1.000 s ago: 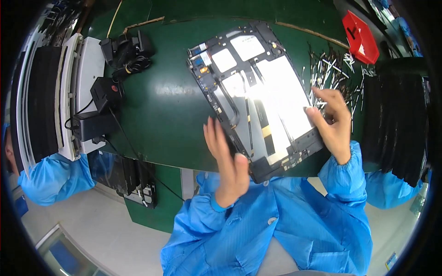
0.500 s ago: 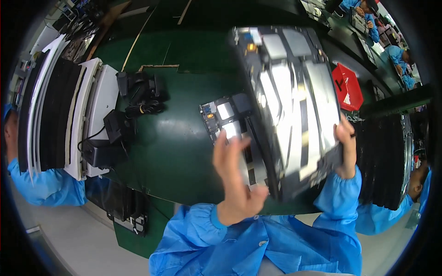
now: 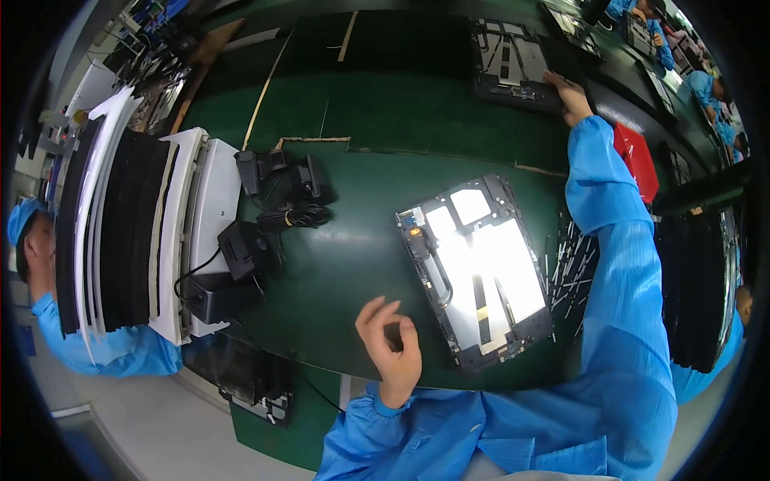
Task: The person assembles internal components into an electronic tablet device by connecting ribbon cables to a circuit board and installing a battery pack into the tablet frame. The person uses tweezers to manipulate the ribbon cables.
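An opened tablet [image 3: 513,76], its inner side up with silvery battery cells and cables showing, is at the far right of the green table. My right hand [image 3: 571,98] grips its near right corner, arm stretched out. A second opened tablet [image 3: 457,280] lies tilted on the table in front of me, light glaring off its battery cells. Just left of that one, above the table's near edge, is my left hand [image 3: 391,349]. Its fingers are loosely curled, the thumb apart from them, and nothing is in it.
Black power adapters [image 3: 241,248] with cords lie left of centre, beside a standing row of white and black panels [image 3: 132,232]. Thin white strips [image 3: 571,268] are scattered right of the near tablet. Beyond them is a red bin [image 3: 635,164]; dark stacked panels [image 3: 694,289] stand far right.
My right hand has carried the upper tablet away to the far right, uncovering the one beneath. My left hand has drawn back toward the near edge, off the tablet. The view has shifted slightly.
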A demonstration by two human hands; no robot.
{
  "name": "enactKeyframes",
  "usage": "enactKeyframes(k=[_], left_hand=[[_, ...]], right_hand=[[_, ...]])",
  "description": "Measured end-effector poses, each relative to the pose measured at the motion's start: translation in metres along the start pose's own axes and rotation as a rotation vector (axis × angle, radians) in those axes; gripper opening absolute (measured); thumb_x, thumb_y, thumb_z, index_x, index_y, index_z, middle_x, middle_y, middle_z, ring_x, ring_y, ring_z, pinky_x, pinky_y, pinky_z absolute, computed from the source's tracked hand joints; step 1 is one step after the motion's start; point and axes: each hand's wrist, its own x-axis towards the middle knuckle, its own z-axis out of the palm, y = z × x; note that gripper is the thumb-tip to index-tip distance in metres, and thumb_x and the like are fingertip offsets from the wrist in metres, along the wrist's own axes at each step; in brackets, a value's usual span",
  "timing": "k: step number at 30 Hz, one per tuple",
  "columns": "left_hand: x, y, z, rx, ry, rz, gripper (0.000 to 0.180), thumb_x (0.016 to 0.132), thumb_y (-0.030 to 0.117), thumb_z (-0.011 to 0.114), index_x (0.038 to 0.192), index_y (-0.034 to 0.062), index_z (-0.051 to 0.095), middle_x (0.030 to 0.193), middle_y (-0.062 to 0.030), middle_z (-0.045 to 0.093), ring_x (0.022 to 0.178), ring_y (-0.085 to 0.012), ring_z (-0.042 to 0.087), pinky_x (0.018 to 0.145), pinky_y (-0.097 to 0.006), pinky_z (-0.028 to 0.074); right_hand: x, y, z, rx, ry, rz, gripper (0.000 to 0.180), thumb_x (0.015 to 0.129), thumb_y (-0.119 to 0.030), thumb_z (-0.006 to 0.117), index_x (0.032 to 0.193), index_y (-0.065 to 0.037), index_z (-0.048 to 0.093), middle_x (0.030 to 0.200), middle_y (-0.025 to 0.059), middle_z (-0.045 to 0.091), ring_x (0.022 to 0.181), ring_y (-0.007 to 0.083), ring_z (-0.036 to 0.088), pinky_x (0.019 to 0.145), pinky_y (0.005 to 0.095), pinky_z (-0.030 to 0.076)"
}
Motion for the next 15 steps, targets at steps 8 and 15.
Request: enactKeyframes(k=[8, 15], left_hand=[[0.009, -0.002, 0.006, 0.091, -0.021, 0.131, 0.023, 0.086, -0.003, 0.054, 0.109, -0.0010, 0.054, 0.127, -0.0135, 0.041, 0.085, -0.0147, 0.056, 0.078, -0.027, 0.045], [0.007, 0.002, 0.008, -0.034, 0.013, 0.062, 0.021, 0.088, -0.005, 0.048, 0.109, -0.0043, 0.053, 0.131, -0.0138, 0.038, 0.089, -0.0164, 0.055, 0.078, -0.027, 0.046]], right_hand=[[-0.094, -0.083, -0.032, -0.832, -0.237, -0.671, 0.028, 0.094, -0.020, 0.053, 0.112, -0.002, 0.063, 0.096, 0.0074, 0.068, 0.093, 0.0123, 0.061, 0.090, 0.0233, 0.042], [-0.290, -0.082, -0.071, -1.026, -0.452, -0.339, 0.012, 0.077, -0.001, 0.065, 0.089, 0.001, 0.064, 0.084, 0.0146, 0.064, 0.080, 0.0243, 0.063, 0.072, 0.0318, 0.051]])
